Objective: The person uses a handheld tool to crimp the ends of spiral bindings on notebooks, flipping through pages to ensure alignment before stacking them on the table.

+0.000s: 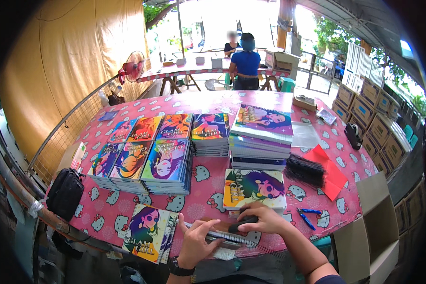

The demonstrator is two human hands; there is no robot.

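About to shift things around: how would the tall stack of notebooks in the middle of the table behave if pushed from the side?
The tall stack of notebooks is probably heavy, being many books deep. Its layers already sit unevenly, so a push high up would likely slide the top books off. The glossy covers look slippery; a low push seems safer.

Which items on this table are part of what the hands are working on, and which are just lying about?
In use:
left hand and right hand on the spiral notebook
black coil bindings
stacked notebooks
blue pliers

Lying about:
tape dispenser
black bag
red fan
cardboard box
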